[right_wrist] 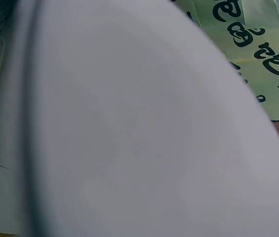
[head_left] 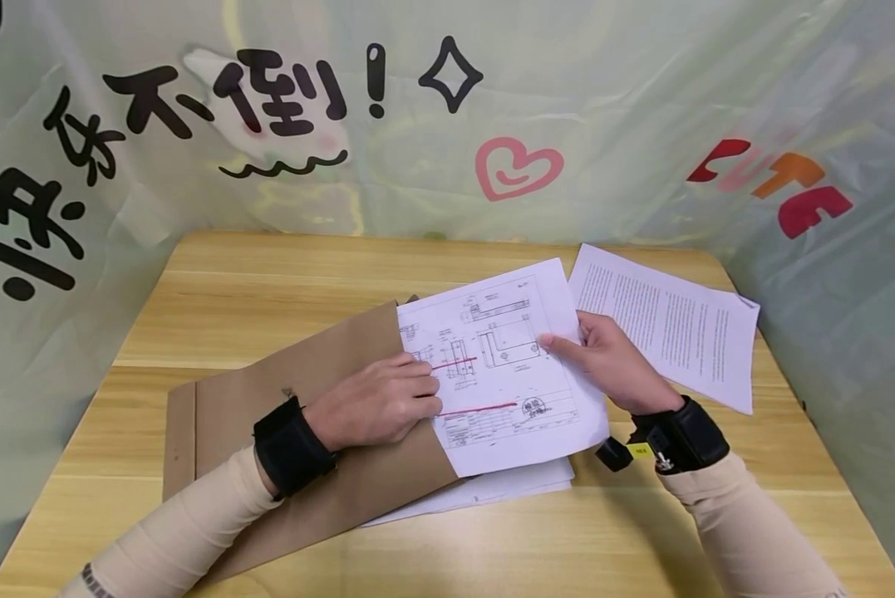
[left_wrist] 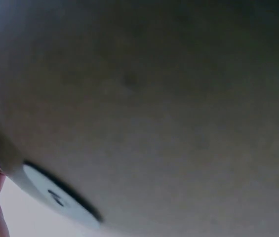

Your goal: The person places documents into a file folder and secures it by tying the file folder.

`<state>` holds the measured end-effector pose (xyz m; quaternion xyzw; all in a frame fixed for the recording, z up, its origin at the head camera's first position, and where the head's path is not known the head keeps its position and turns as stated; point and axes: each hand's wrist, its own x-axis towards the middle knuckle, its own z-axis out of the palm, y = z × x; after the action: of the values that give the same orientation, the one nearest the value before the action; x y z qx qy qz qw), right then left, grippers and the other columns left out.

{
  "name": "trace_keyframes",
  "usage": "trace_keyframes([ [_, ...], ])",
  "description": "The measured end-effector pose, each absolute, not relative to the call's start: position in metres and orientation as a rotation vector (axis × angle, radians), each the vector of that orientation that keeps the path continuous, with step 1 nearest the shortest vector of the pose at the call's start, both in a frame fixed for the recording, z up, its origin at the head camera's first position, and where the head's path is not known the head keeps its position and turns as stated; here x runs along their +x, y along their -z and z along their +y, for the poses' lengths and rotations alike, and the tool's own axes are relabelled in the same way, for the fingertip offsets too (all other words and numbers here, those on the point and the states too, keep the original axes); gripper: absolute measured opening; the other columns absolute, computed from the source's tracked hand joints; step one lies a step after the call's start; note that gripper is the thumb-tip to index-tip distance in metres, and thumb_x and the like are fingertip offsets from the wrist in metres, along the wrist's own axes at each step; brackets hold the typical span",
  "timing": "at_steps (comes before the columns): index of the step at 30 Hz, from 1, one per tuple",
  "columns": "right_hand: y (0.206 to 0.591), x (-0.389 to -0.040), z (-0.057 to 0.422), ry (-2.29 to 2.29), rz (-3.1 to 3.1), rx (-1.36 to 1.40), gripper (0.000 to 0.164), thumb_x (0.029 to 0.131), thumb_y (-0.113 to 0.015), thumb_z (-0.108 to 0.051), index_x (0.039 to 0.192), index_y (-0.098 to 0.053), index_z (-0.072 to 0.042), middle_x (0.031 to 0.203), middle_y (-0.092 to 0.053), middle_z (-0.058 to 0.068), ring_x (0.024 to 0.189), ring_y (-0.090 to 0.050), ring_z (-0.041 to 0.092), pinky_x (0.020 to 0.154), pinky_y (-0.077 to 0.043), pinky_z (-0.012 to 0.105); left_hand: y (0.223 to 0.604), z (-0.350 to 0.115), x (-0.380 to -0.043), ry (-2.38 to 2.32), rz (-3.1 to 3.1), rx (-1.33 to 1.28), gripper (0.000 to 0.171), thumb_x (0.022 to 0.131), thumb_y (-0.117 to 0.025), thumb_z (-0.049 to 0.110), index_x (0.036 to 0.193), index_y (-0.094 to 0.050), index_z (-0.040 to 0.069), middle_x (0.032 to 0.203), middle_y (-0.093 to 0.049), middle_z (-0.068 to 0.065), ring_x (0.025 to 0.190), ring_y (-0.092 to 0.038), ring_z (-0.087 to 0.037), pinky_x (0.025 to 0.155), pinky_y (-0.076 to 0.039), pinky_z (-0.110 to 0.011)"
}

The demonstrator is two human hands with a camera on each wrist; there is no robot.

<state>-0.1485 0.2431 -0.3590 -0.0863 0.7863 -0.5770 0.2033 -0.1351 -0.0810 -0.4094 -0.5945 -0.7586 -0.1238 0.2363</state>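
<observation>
A brown kraft paper envelope [head_left: 268,423] lies slanted across the left half of the table in the head view. My left hand [head_left: 376,400] grips it at its open right end, fingers curled over the edge. Sheets with technical drawings [head_left: 507,365] stick out of that opening, marked with red lines and a stamp. Their right side is pinched by my right hand [head_left: 615,361], thumb on top. Close-up brown surface [left_wrist: 154,123] fills most of the left wrist view, with a pale disc [left_wrist: 60,197] on it. Blurred white paper [right_wrist: 144,123] covers much of the right wrist view.
Another stack of printed text pages [head_left: 671,332] lies at the right rear of the wooden table [head_left: 253,274], one corner folded. More white sheets [head_left: 522,486] show from beneath the envelope's front edge. A printed cloth [head_left: 432,149] hangs behind and at both sides.
</observation>
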Motion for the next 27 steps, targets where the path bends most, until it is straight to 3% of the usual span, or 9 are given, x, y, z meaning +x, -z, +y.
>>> trace_keyframes([
  [10,0.362,-0.150,0.232,1.603,2.182,-0.231,0.043,0.103,-0.059,-0.023,0.139,-0.051,-0.001,0.119,-0.071,0.022,0.086,-0.077,0.024,0.071,-0.062,0.041,0.408,-0.079,-0.135,0.346,-2.065,-1.630,0.021,0.093,-0.058,0.003,0.076,-0.058,0.015,0.076,-0.052,0.004,0.075,-0.047,-0.015,0.074,-0.043,-0.029],
  [27,0.374,-0.147,0.214,1.650,2.090,-0.239,0.041,0.104,-0.057,-0.020,0.142,-0.052,-0.004,0.123,-0.069,0.024,0.089,-0.077,0.025,0.074,-0.062,0.042,0.407,-0.077,-0.134,0.344,-2.048,-1.617,0.021,0.093,-0.061,0.006,0.075,-0.058,0.015,0.075,-0.052,0.004,0.077,-0.050,-0.015,0.075,-0.044,-0.029],
])
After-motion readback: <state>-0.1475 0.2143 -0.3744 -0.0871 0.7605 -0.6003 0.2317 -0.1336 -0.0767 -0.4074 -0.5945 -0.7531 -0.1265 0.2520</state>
